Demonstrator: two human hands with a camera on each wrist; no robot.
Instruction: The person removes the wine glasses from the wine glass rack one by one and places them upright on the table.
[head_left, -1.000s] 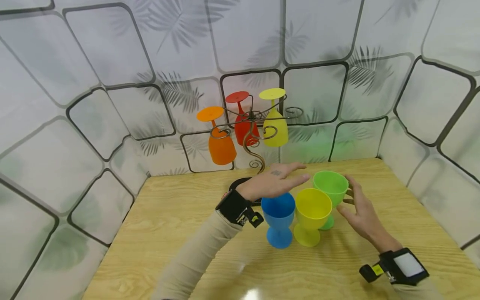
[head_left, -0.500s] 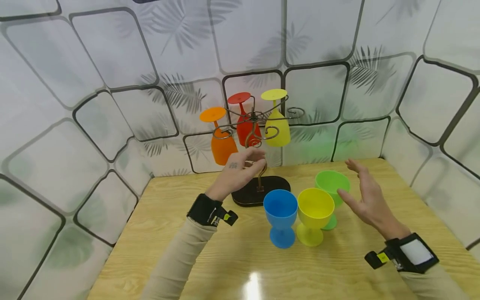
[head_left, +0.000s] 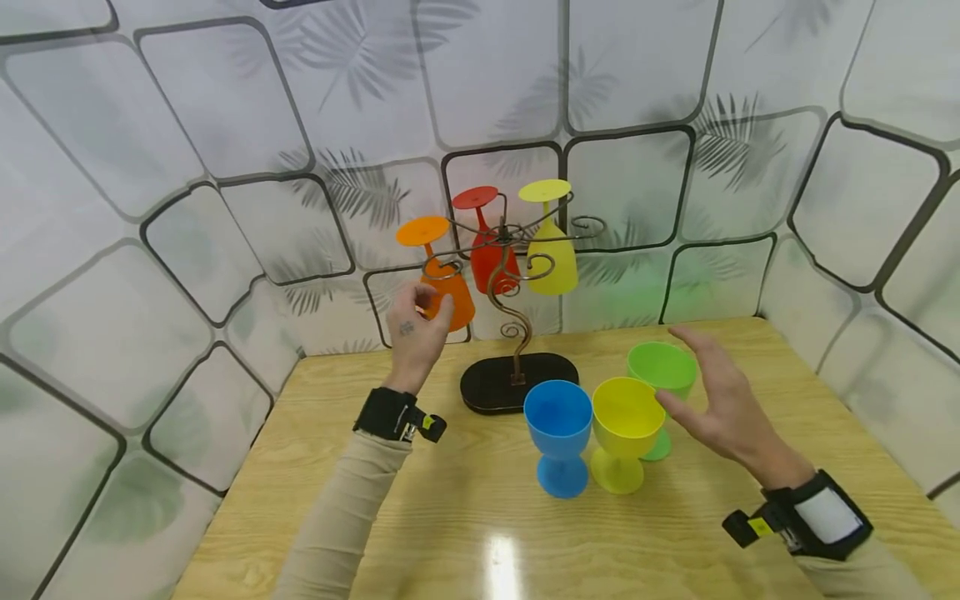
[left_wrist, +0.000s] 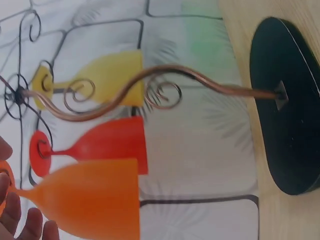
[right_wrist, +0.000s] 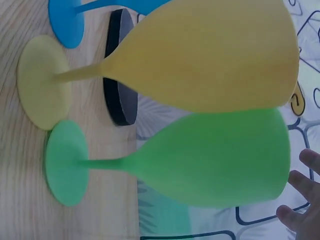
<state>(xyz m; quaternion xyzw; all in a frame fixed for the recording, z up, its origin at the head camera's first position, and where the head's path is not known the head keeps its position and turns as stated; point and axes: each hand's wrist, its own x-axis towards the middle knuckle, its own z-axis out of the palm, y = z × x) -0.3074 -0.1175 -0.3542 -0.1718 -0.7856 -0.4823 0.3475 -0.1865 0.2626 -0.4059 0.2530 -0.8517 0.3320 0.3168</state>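
Since thin plastic is suggested, the orange goblet (head_left: 456,293), hung foot-up on the wire rack (head_left: 504,235), is judged light, stiff, slippery, best gripped at its stem (head_left: 428,249). Its bowl (left_wrist: 95,200) is pointed downward, long axis steeply slanted. The left hand (head_left: 416,333) is held near it, fingers (left_wrist: 32,224) curved, unclosed; the right hand (head_left: 723,404) is spread beside the green goblet (head_left: 660,362).

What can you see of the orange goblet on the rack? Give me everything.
The orange goblet is one even colour, smooth and matte, plastic-looking: a flat round foot, slim stem and tapered bowl. It hangs upside down on the wire rack, slightly tilted, beside the red goblet. Its mouth faces down, so the inside is hidden. The left hand covers part of the bowl in the head view; its fingers overlap the foot in the wrist view, but contact is unclear.
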